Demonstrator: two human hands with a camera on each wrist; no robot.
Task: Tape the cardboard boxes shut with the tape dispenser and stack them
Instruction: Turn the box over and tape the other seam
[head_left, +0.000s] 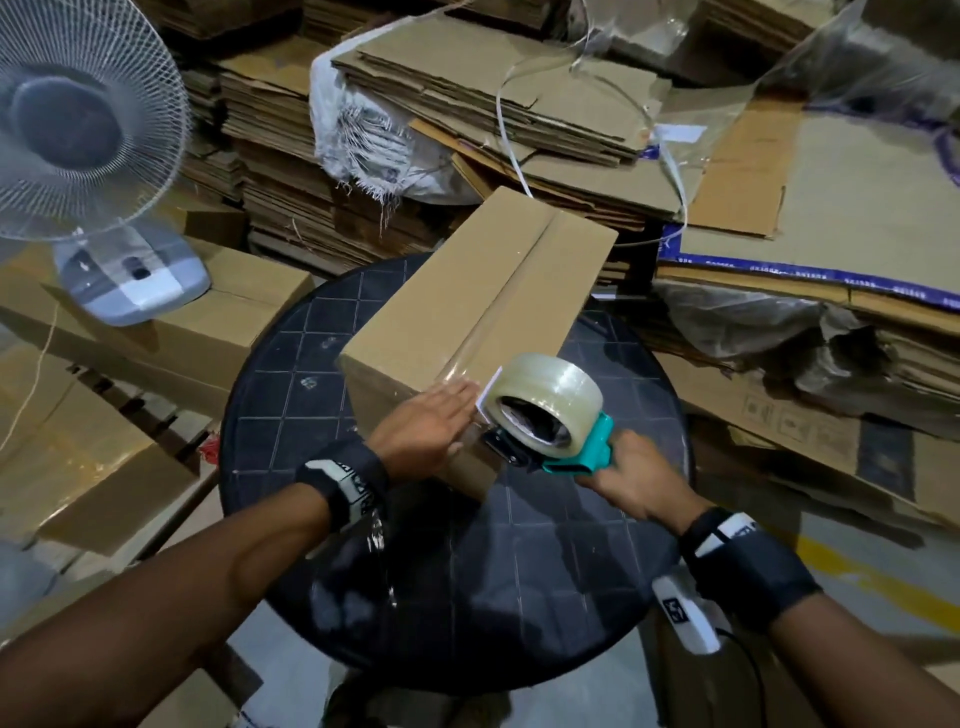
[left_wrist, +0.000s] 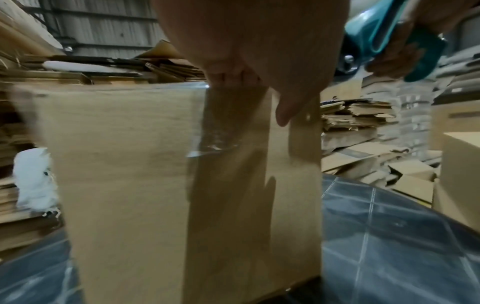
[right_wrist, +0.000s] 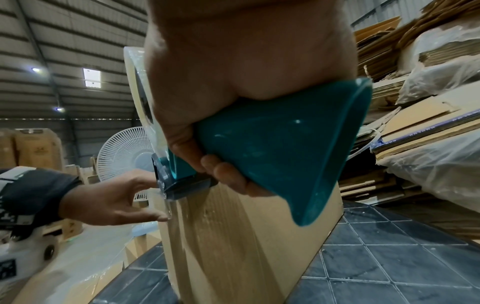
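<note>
A long closed cardboard box (head_left: 483, 306) lies on the round dark table (head_left: 291, 405), clear tape running along its top seam. My left hand (head_left: 431, 423) lies flat on the box's near end, fingers straight, pressing the tape down over the edge (left_wrist: 221, 142). My right hand (head_left: 634, 478) grips the teal handle of the tape dispenser (head_left: 550, 415), which carries a clear tape roll and sits at the box's near top edge. In the right wrist view the fingers (right_wrist: 228, 176) wrap the teal handle (right_wrist: 280, 148) above the box's end face (right_wrist: 233, 236).
Stacks of flattened cardboard (head_left: 467, 114) fill the back and right. A white fan (head_left: 78, 119) stands on closed boxes (head_left: 218, 312) at the left. More boxes sit low at the left (head_left: 78, 467). Plastic wrap covers the piles on the right (head_left: 779, 322).
</note>
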